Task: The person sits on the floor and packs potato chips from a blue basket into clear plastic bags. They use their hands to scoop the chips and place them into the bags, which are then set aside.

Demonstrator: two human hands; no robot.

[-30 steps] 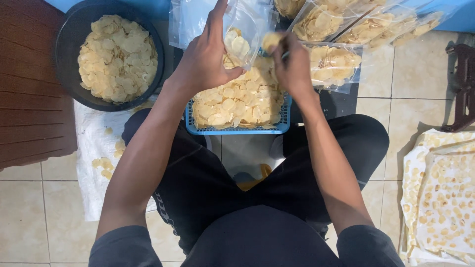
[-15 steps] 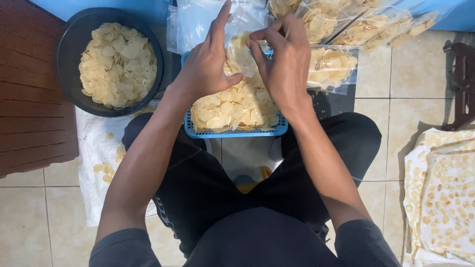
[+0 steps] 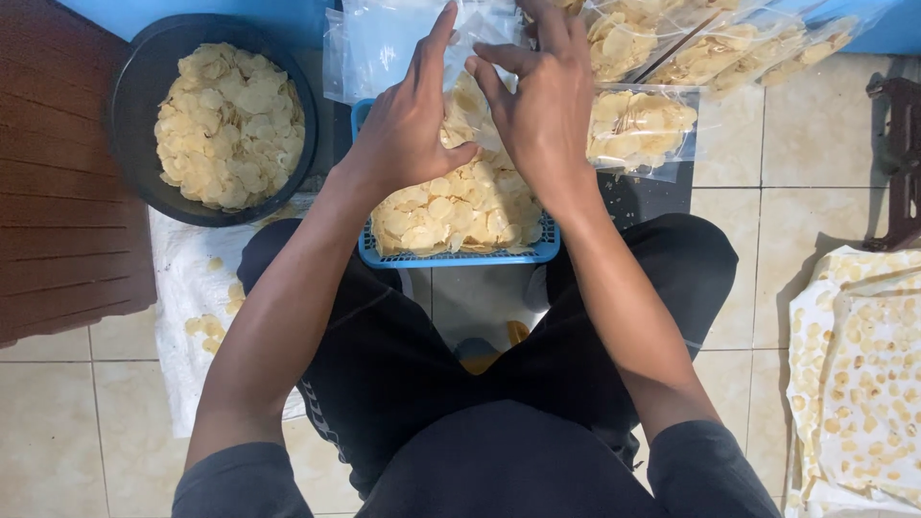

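Observation:
My left hand (image 3: 408,120) and my right hand (image 3: 542,105) both grip a clear plastic bag (image 3: 470,67) partly filled with pale yellow chips. The bag is held upright over a blue plastic basket (image 3: 542,251) heaped with the same chips. The left hand's fingers stretch up along the bag's left side; the right hand's fingers curl over its top right. The basket rests on the floor between my knees.
A black round bowl (image 3: 134,86) full of chips stands at the left. Several filled clear bags (image 3: 638,125) lie at the top right. White cloths with scattered chips lie at the left (image 3: 187,317) and right (image 3: 854,374). A brown wooden surface (image 3: 58,192) is at far left.
My right hand moved left from the basket's right side onto the bag and now grips it together with the left hand. The bag sits lower over the basket.

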